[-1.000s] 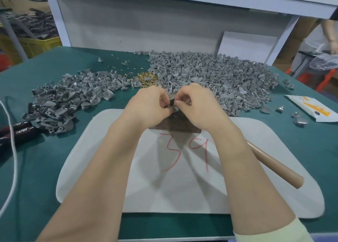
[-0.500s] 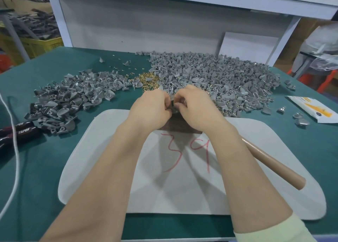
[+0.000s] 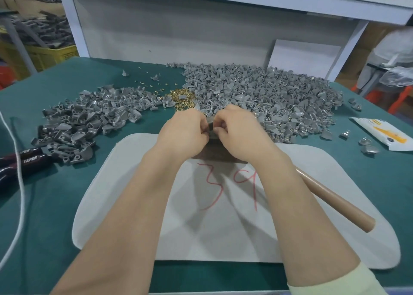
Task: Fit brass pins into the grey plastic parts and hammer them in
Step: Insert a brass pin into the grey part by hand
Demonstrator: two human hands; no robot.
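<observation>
1. Head view is showing both hands meeting over a dark brown block (image 3: 214, 155) at the twelve o'clock edge of a white rounded mat (image 3: 125, 194) on the green table (image 3: 44, 205).
2. Left hand (image 3: 183, 134) is curling its fingers round a small grey plastic part (image 3: 210, 127). Right hand (image 3: 239, 131) is pinching at the same part from three o'clock. Whether a pin is sitting between its fingertips, I cannot tell.
3. Loose brass pins (image 3: 182, 98) are lying in a small pile at twelve o'clock of the hands, between a low heap of grey parts (image 3: 89, 120) at ten o'clock and a far larger heap (image 3: 268, 93) at one o'clock.
4. Hammer's wooden handle (image 3: 335, 203) is lying untouched across the mat at four o'clock, its head hidden under the right forearm.
5. Judging by this, fitting is under way on one part and hammering it is still waiting. Both heaps are large, so much work seems to be remaining. Glints along the big heap's near edge may be seated pins.
6. Compared with half a second ago, the hands are staying pressed together in the same spot and the hammer is lying where it was. Only the viewpoint is shifting slightly.
</observation>
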